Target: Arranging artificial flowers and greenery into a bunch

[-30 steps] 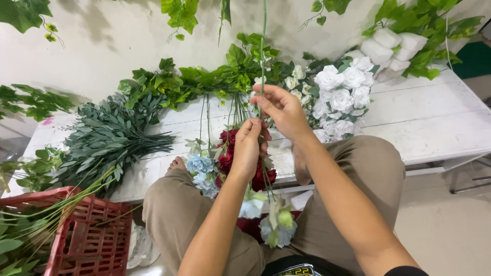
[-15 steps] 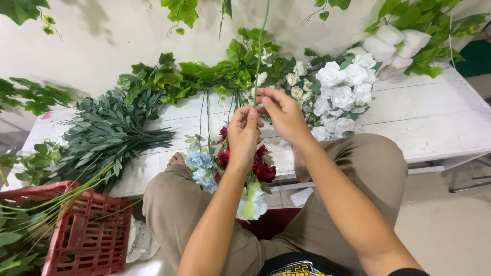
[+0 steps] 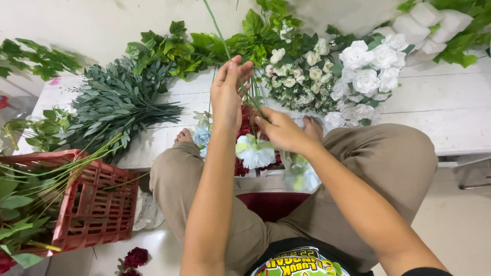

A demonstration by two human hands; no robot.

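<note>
Bouquet [image 3: 255, 153] of red, white and blue blooms now sits lower btwn the knees, heads down, w/ 1 long green stem [image 3: 217, 28] sticking up. Left hand [image 3: 229, 97] wraps the stems; right hand [image 3: 280, 130] has dropped, prob pinching them lower, grip partly hidden.
</note>
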